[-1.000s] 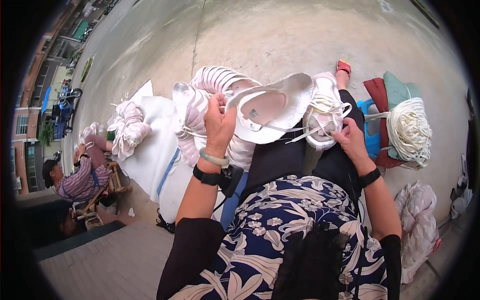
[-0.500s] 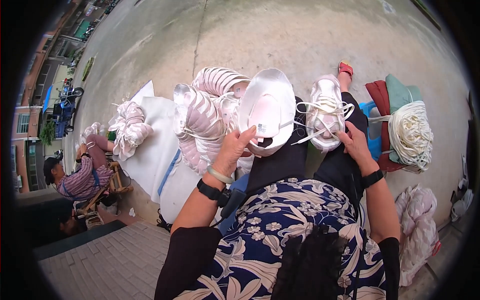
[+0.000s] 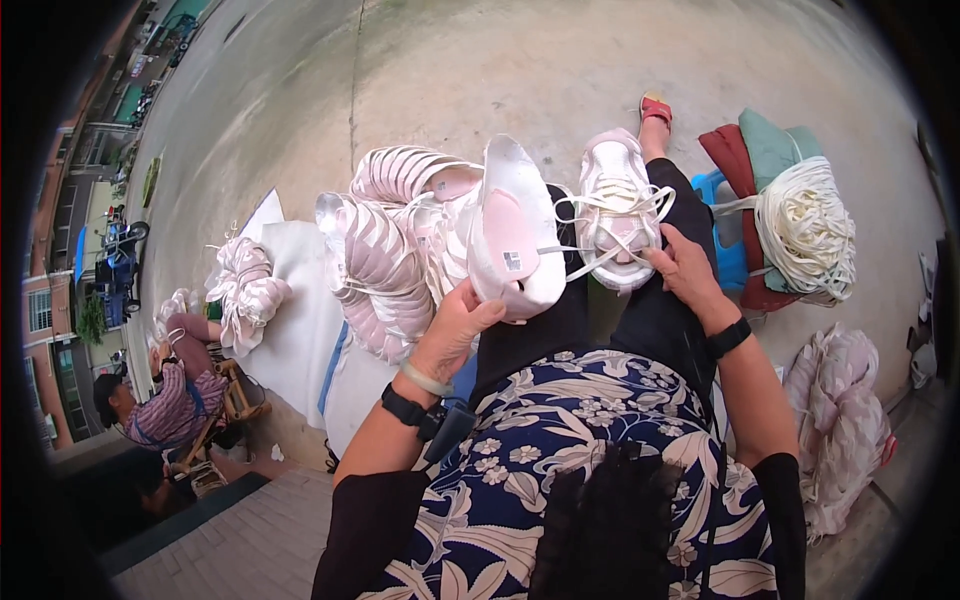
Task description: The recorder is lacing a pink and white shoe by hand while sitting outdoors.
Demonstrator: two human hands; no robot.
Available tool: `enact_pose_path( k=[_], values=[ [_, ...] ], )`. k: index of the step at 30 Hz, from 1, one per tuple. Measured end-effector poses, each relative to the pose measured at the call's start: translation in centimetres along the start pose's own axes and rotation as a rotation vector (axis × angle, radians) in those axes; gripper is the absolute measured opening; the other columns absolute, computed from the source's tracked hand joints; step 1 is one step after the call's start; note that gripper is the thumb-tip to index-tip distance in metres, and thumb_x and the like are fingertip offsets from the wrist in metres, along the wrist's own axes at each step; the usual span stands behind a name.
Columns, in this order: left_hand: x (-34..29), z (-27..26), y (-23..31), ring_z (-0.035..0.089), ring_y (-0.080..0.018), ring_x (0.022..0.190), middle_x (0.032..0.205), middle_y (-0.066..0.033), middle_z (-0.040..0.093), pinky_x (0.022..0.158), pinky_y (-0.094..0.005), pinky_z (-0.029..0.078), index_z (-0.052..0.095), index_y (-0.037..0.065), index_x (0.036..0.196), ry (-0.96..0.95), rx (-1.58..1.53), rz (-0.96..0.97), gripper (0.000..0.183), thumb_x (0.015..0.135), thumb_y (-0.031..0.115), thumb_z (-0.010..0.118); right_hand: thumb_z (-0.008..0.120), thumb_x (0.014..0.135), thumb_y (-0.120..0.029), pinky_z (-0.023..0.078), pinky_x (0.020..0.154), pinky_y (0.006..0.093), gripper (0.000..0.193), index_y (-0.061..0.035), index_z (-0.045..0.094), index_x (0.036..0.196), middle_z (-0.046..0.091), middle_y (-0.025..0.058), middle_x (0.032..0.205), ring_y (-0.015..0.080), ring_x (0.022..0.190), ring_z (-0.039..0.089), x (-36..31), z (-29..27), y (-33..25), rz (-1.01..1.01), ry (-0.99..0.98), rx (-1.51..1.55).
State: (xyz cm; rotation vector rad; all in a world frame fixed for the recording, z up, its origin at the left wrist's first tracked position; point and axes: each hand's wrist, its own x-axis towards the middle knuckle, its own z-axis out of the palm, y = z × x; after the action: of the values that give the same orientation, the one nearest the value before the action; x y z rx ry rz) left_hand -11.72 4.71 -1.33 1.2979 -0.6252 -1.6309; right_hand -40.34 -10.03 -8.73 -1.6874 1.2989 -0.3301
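In front of my lap, my left hand (image 3: 455,332) pinches the near edge of a white and pink shoe upper (image 3: 503,225). Its pink inside, with a small white label, faces me. Beside it on the right, my right hand (image 3: 690,275) grips the near end of a second shoe upper (image 3: 612,185), with the thumb on top. White laces (image 3: 632,200) criss-cross its front, and loose lace ends stretch across to the upper in my left hand. Stacks of nested pink and white uppers (image 3: 378,270) rest at my left, against the held one.
White sheeting (image 3: 298,285) lies under the stacks. A tied bundle of uppers (image 3: 245,285) and a seated person (image 3: 180,395) are farther left. To my right, a hank of white laces (image 3: 808,230) rests with folded cloth on a blue stool (image 3: 728,235). Another bundle (image 3: 835,420) stands near right.
The upper in my left hand has turned and tilted, showing more of its pink inside. The laced upper has shifted slightly left and up with my right hand. The whole view has swung a little.
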Motion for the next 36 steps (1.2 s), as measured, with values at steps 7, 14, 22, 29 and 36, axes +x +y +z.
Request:
enact_pose_path(
  k=[7,14,22,29,36],
  values=[
    [2.0,1.2,-0.9,0.059,-0.01,0.084,0.096,-0.0054,0.063,0.075,-0.0252,0.048,0.057,-0.002,0.105,-0.011,0.141,0.093,0.034,0.077,0.012,0.069,0.056,0.083,-0.031,0.042,0.048,0.032,0.038,-0.0022,0.05,0.106,0.054,0.0086,0.056,0.0197,0.047,0.056,0.1,-0.5,-0.5,-0.011,-0.016,-0.018],
    [5.0,5.6,-1.0,0.053,-0.0238,0.056,0.065,-0.0094,0.055,0.055,-0.0324,0.042,0.058,0.003,0.078,-0.187,1.061,0.65,0.02,0.069,0.014,0.072,0.058,0.083,-0.026,0.042,0.044,0.028,0.039,-0.0011,0.05,0.113,0.056,0.0074,0.059,0.0161,0.043,0.054,0.4,-0.3,-0.4,0.054,-0.039,0.088],
    [8.0,7.7,-2.3,0.054,-0.0344,0.082,0.08,-0.0171,0.054,0.071,-0.041,0.043,0.051,0.002,0.093,-0.49,1.26,0.666,0.027,0.073,0.015,0.064,0.06,0.082,-0.013,0.044,0.051,0.0227,0.033,0.0021,0.052,0.109,0.059,0.0063,0.07,0.0092,0.058,0.054,-1.8,0.7,0.1,0.084,0.318,0.379],
    [8.4,7.0,-0.8,0.055,-0.0367,0.082,0.084,-0.0176,0.056,0.072,-0.0397,0.044,0.054,0.003,0.099,-0.602,1.052,0.65,0.025,0.075,0.009,0.061,0.071,0.066,-0.043,0.046,0.076,0.0376,0.073,0.0014,0.044,0.117,0.053,0.0164,0.101,0.0325,0.09,0.055,-3.8,0.1,-5.2,-0.473,0.288,-0.379],
    [7.6,3.9,0.1,0.055,-0.0294,0.081,0.09,-0.0121,0.059,0.073,-0.0368,0.043,0.057,0.003,0.099,-0.094,1.168,0.958,0.03,0.07,0.008,0.065,0.069,0.067,-0.032,0.046,0.077,0.0378,0.068,0.0016,0.042,0.12,0.051,0.0178,0.101,0.0336,0.092,0.054,-3.5,0.8,-4.1,-0.317,0.239,-0.31]
  ],
)
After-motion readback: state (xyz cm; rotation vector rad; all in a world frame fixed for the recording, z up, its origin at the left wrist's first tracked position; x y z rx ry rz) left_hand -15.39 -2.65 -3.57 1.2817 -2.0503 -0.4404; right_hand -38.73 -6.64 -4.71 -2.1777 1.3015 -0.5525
